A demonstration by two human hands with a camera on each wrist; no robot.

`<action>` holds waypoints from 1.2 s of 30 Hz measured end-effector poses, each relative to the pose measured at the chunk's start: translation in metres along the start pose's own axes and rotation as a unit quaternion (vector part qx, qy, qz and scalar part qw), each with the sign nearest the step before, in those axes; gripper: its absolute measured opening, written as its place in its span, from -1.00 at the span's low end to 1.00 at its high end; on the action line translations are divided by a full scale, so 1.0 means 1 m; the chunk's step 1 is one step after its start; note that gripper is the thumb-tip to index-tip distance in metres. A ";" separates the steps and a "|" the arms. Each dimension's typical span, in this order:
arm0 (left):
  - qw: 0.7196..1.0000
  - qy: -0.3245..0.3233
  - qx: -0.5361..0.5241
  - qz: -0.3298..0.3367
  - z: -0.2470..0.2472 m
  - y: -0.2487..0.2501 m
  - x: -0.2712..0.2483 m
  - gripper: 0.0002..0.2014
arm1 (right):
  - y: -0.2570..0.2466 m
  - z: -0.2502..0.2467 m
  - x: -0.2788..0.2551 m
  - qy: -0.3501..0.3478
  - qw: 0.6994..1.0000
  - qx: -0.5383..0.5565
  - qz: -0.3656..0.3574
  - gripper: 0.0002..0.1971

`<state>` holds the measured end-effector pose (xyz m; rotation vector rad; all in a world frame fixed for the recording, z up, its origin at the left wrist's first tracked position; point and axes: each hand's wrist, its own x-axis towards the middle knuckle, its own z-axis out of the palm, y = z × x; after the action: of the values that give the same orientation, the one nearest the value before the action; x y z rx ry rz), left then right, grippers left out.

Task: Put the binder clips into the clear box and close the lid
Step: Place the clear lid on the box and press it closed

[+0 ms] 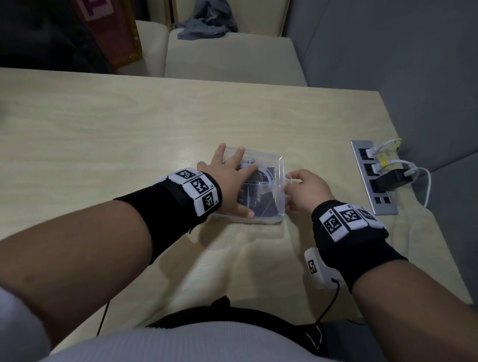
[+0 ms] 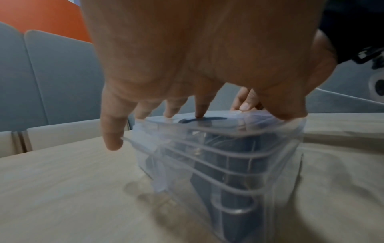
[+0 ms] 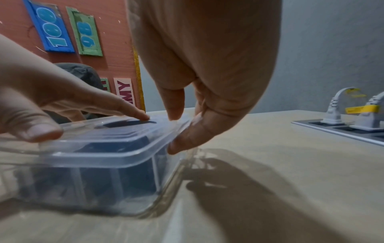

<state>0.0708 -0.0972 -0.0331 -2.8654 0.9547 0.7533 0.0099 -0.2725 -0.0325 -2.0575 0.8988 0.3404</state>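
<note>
closing step: left hand (image 1: pixel 229 178) flat on lid (image 3: pixel 116 131), fingers straight; right hand (image 1: pixel 304 189) pinches lid edge. next: press edge onto box (image 2: pixel 228 164).

Pale wood table (image 1: pixel 122 136), power strip (image 1: pixel 373 176) w/ white plugs (image 1: pixel 378 167) at right edge, grey cloth (image 1: pixel 207 16) on bench beyond.

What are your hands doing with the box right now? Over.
Left hand flat on the lid, pressing down. Right hand pinching the lid's right edge. Binder clips inside the clear box. Nothing in the way.
</note>
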 end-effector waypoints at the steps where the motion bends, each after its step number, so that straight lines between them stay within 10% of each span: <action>1: 1.000 -0.003 -0.002 -0.002 0.000 0.000 0.000 0.10 | 0.000 0.000 0.000 0.001 1.000 0.003 0.003 -0.85; 22: 0.998 0.011 -0.057 0.011 -0.008 -0.032 -0.004 -0.20 | -0.006 0.005 -0.013 0.054 0.975 -0.198 -0.088 -0.71; 36: 0.968 0.128 -0.174 -0.127 -0.001 -0.026 0.000 -0.47 | -0.010 0.005 -0.012 0.047 0.967 -0.237 -0.082 -0.75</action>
<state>0.0861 -0.0769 -0.0355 -3.3659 0.4891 0.5864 0.0085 -0.2593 -0.0235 -2.5901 0.7440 0.3987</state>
